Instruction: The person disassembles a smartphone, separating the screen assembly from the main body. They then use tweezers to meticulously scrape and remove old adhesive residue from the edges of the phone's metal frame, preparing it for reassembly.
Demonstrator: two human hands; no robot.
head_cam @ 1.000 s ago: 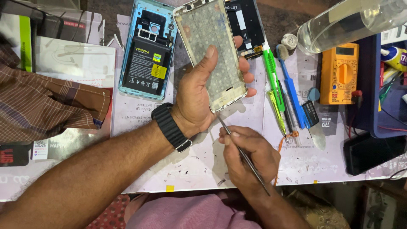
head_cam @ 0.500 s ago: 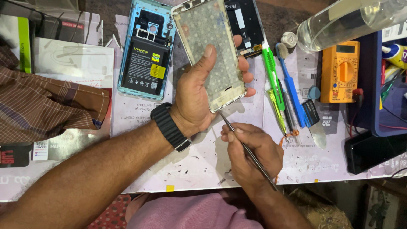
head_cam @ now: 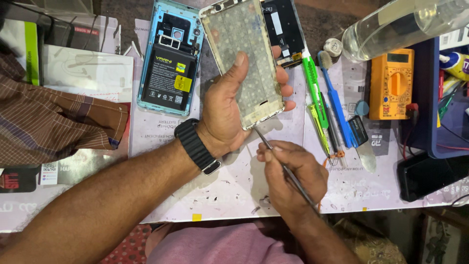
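Right hand (head_cam: 293, 178) nearest, low centre: fingers pinched shut around thin metal tweezers (head_cam: 283, 166), held like a pen, tip up-left touching the bottom edge of the phone frame (head_cam: 244, 58). Left hand (head_cam: 234, 112) just above it, wrapped round the frame's lower half: thumb across the face, fingertips showing past the right edge. Frame is pale, tilted slightly, lifted off the worktop (head_cam: 220, 190). Black watch (head_cam: 198, 146) on the left wrist.

Worktop has a white printed mat, marked and scuffed. Right of the hands: green tool (head_cam: 312, 93), blue toothbrush (head_cam: 334, 98), yellow-green screwdriver (head_cam: 320, 127) lying side by side. Further right, an orange multimeter (head_cam: 391, 83), then a blue tray (head_cam: 439, 137); a black phone (head_cam: 430, 173) below it near the edge.

Left: brown checked cloth (head_cam: 53, 122) over papers.

Far side: opened phone with light-blue shell and exposed black battery (head_cam: 168, 63), flat on the mat just left of the frame. Dark screen panel (head_cam: 286, 29) behind the frame's right edge. Clear plastic bottle (head_cam: 400, 24) top right.
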